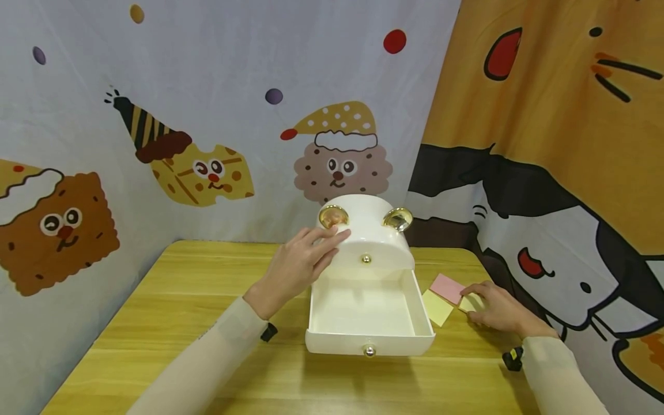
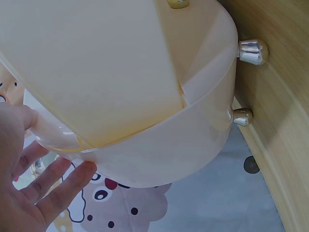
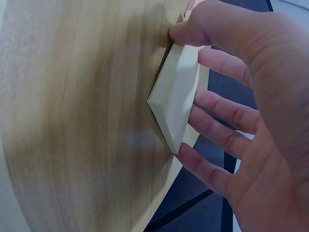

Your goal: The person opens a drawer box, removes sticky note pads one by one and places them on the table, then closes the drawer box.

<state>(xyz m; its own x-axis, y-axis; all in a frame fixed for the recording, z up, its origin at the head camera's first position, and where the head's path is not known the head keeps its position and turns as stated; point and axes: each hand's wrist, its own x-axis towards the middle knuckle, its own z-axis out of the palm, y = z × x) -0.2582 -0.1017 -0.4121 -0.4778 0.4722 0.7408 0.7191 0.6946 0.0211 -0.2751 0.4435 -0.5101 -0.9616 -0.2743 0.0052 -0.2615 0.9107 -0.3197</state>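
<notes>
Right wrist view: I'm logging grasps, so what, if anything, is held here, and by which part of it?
The right hand holds a pale yellow sticky-note pad by its edges, between thumb and fingers.

No writing, label, brand or number is showing legibly in any view. A small yellow mark is standing out on the black wrist piece (image 1: 513,358) by the right sleeve (image 1: 560,374), but it is staying too small to read. On the printed backdrop (image 1: 223,115), short black strokes above the striped hat (image 1: 147,127) are appearing as drawn lines, and they are spelling no readable word.
</notes>
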